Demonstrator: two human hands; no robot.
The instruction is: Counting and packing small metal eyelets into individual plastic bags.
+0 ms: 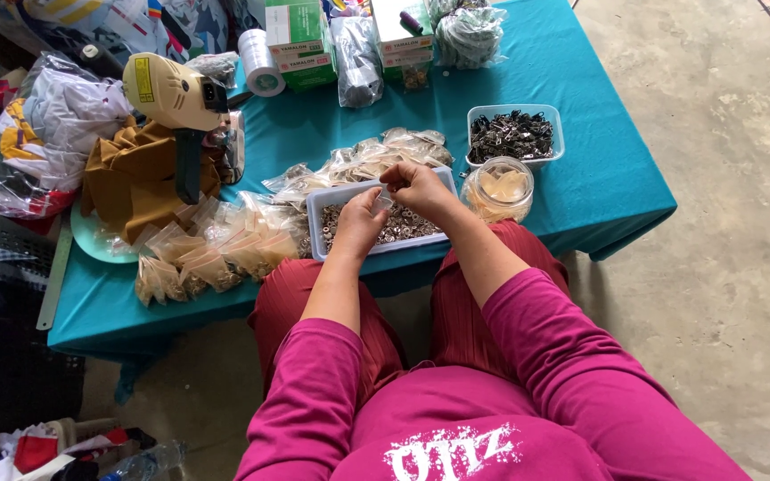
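Hands meet over a shallow white tray (318, 214) of small metal rings at the near table edge: the left hand (360, 224) and right hand (421, 189) both pinch a small clear bag (384, 199) between closed fingertips. Filled clear packets (211, 254) lie left of the tray; a round clear tub (498, 189) stands just right. Farther back sit a tray of dark metal parts (514, 135) and a yellow power tool (176, 93) on the teal tablecloth (581, 187).

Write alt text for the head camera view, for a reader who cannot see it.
A seated person's left hand and right hand together hold a small clear bag over a tray of small metal rings on a teal table. Filled packets lie to the left; a tub of dark parts and a round jar stand to the right.
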